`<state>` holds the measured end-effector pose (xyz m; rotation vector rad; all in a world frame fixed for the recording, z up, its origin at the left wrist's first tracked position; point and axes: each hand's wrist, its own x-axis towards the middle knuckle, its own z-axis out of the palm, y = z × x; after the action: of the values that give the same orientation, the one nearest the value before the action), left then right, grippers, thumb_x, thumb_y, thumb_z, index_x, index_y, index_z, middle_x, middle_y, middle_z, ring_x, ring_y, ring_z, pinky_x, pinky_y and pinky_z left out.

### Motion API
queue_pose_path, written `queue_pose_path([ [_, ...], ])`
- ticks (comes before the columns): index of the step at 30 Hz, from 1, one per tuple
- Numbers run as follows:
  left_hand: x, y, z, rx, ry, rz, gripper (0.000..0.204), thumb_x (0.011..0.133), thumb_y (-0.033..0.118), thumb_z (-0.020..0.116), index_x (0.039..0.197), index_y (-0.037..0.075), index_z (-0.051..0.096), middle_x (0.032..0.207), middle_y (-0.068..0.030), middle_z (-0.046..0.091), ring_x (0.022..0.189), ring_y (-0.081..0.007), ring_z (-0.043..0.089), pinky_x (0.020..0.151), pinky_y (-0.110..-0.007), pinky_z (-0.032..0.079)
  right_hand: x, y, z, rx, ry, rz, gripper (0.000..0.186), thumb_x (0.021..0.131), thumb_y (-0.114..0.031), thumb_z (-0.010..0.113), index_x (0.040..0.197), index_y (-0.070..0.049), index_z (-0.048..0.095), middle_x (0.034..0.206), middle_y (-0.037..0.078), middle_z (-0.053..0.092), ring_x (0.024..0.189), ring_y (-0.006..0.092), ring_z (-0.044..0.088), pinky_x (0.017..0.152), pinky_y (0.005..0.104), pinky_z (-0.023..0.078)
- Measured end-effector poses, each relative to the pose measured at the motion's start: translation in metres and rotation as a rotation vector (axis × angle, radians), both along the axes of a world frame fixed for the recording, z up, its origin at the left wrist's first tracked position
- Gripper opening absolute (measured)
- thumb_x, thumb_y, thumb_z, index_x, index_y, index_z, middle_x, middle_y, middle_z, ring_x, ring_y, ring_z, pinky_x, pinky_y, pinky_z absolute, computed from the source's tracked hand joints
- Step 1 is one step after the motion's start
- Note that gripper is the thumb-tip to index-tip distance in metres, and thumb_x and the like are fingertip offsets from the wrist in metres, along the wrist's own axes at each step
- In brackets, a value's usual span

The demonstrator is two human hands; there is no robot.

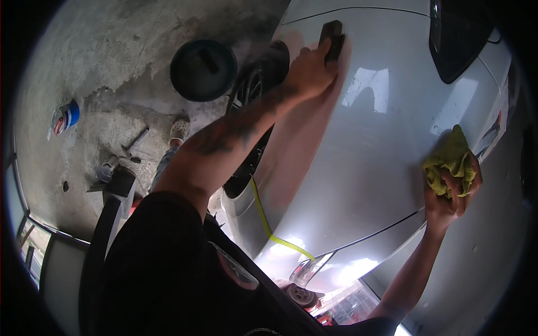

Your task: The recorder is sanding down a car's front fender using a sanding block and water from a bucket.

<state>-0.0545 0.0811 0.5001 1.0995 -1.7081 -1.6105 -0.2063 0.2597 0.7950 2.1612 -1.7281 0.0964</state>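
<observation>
A dark sanding block (pixel 334 35) is gripped in my left hand (pixel 316 70) at the top edge of a reddish filler patch (pixel 286 162) on the silver car body (pixel 358 168). My right hand (pixel 448 204) is closed on a bunched yellow-green cloth (pixel 451 157) near the panel's right side, below a dark side window (pixel 451 33). Yellow-green tape (pixel 260 215) runs along the lower left of the patch.
A round dark basin (pixel 203 59) stands on the concrete floor (pixel 89 56) beside the car's wheel (pixel 249 87). A blue container (pixel 70 113), loose tools (pixel 134 143) and dark framed pieces (pixel 115 201) are at the left. My clog-clad foot (pixel 178 130) shows near the car.
</observation>
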Motion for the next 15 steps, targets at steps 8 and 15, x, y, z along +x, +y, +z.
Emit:
queue_pose_path([
  [8, 0.061, 0.129, 0.024, -0.213, 0.212, 0.041, 0.068, 0.091, 0.012, 0.06, 0.153, 0.004, 0.033, 0.104, -0.0255, 0.056, 0.093, -0.0396, 0.058, 0.084, -0.046, 0.05, 0.003, 0.004, 0.006, 0.038, 0.04, 0.048, 0.032, 0.065, 0.006, 0.078, 0.094, -0.008, 0.072, 0.131, 0.017, 0.054, 0.12, 0.0384, 0.056, 0.093, 0.0469, 0.05],
  [15, 0.012, 0.018, -0.004, 0.046, 0.056, 0.013, 0.058, 0.09, 0.018, 0.056, 0.144, -0.001, 0.045, 0.087, -0.0267, 0.064, 0.081, -0.0415, 0.063, 0.078, -0.047, 0.051, 0.001, 0.003, 0.002, 0.049, 0.027, 0.032, 0.033, 0.063, 0.005, 0.08, 0.093, -0.008, 0.072, 0.131, 0.017, 0.054, 0.119, 0.0389, 0.056, 0.092, 0.0471, 0.051],
])
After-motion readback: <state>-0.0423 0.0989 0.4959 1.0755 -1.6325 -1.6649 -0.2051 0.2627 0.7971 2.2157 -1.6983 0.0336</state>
